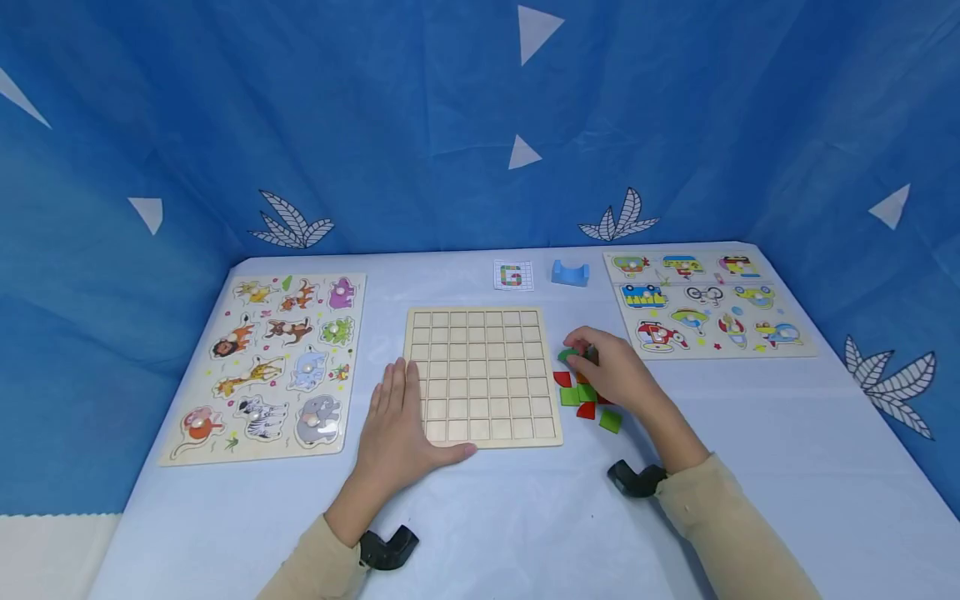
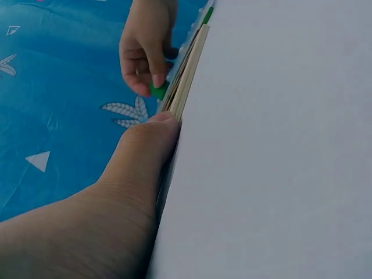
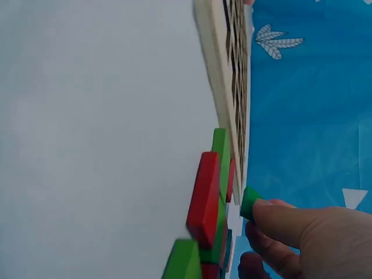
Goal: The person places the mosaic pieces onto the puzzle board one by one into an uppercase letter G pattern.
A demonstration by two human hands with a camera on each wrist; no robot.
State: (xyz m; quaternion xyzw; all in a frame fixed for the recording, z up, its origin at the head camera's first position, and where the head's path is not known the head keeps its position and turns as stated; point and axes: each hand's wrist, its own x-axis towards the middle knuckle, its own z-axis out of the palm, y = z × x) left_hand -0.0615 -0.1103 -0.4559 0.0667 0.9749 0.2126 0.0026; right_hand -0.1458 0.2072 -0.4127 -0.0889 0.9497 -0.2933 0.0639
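A square wooden grid board [image 1: 480, 375] lies in the middle of the table in the head view. Along its left edge rest the straight fingers of my left hand [image 1: 397, 429], the thumb spread along the near edge. My right hand [image 1: 611, 367] pinches a dark green block [image 3: 250, 202] between thumb and fingertips, just right of the board. Below that hand lies a loose pile of colored blocks, among them a red quarter-round block [image 1: 562, 379], a light green square block [image 1: 570, 397] and another green block [image 1: 611, 421]. Part of the pile is hidden under the right hand.
An animal knob puzzle [image 1: 273, 367] lies at the left, a vehicle knob puzzle [image 1: 705, 304] at the back right. Behind the board are a small pattern card [image 1: 513, 275] and a blue notched block [image 1: 570, 273]. A blue curtain [image 1: 420, 125] hangs behind the table.
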